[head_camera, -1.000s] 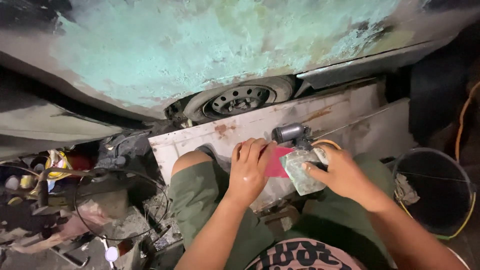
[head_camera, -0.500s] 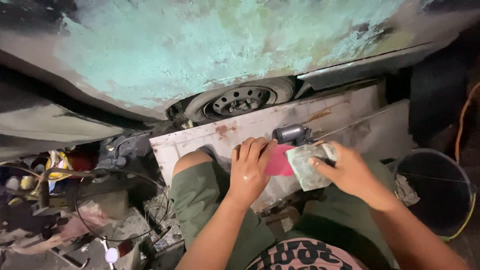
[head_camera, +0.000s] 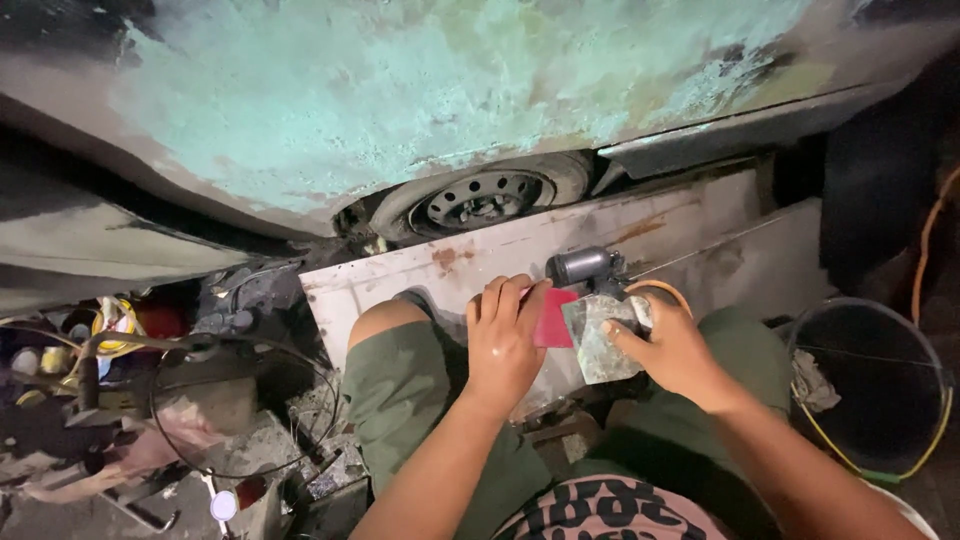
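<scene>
Head: red card (head_camera: 553, 318) under left grip (head_camera: 503, 340)

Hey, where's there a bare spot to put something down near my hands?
The pale metal panel is bare to the right of the grey tool, up toward the dark car sill. Another bare strip runs left of the left hand, below the wheel. The floor at left is crowded with wires and scraps; the black bucket blocks the right.

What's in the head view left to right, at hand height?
Yellow-and-white clutter → black wire loop → left hand → red flat card → grey stained sheet → right hand → black round bucket.
</scene>
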